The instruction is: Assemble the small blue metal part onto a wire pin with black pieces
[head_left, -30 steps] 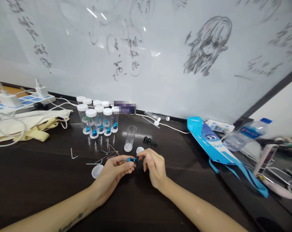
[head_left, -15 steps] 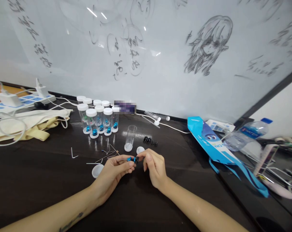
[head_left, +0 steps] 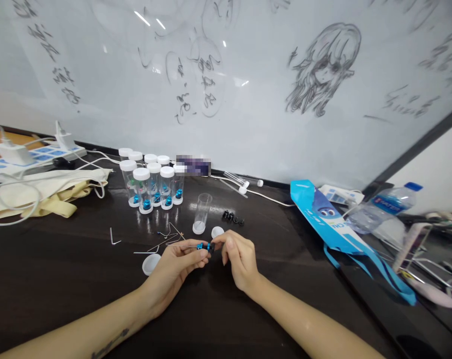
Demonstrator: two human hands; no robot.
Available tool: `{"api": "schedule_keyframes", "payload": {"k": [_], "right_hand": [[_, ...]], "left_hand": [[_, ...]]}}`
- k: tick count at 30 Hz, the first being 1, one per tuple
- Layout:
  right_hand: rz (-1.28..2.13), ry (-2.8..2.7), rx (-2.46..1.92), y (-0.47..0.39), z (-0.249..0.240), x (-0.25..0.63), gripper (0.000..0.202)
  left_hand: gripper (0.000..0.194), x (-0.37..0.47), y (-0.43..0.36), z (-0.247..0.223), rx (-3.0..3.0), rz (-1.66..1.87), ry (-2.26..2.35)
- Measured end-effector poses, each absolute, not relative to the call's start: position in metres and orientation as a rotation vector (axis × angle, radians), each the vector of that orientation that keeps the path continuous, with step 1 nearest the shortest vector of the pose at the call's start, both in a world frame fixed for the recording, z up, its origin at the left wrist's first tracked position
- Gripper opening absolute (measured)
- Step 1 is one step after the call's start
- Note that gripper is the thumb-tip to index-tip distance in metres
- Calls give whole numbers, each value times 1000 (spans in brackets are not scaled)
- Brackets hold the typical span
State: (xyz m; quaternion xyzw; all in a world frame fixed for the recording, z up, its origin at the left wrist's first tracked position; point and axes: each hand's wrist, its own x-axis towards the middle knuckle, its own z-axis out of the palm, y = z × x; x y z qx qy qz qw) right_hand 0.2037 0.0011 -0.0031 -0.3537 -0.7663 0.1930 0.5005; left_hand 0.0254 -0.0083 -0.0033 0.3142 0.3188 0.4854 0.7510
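My left hand (head_left: 184, 262) pinches a small blue and black metal part (head_left: 203, 247), from which a thin rod points left. Fingertips of my right hand (head_left: 239, 257) touch the part's black right end; its fingers are curled. Behind the hands stands an open clear tube (head_left: 202, 214) with a white base. A white cap (head_left: 217, 232) lies just beyond my right hand, and a white round dish (head_left: 150, 264) is left of my left hand. Several small black parts (head_left: 232, 218) sit beyond my right hand. Thin wires (head_left: 169, 235) lie behind my left hand.
Several white-capped tubes (head_left: 141, 174) with blue parts inside stand at the back left. An L-shaped key (head_left: 113, 238) lies left. Farther left are a cloth bag (head_left: 42, 187) and a power strip (head_left: 42, 155). A blue bag (head_left: 329, 219) and a bottle (head_left: 390, 202) are right.
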Motion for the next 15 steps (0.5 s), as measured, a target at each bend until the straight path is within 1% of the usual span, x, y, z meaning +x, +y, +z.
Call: {"api": "schedule_keyframes", "payload": {"k": [15], "right_hand": [[466, -1832, -849, 1, -4, 204, 37]], "left_hand": [[18, 25, -9, -2, 685, 1057, 706]]}}
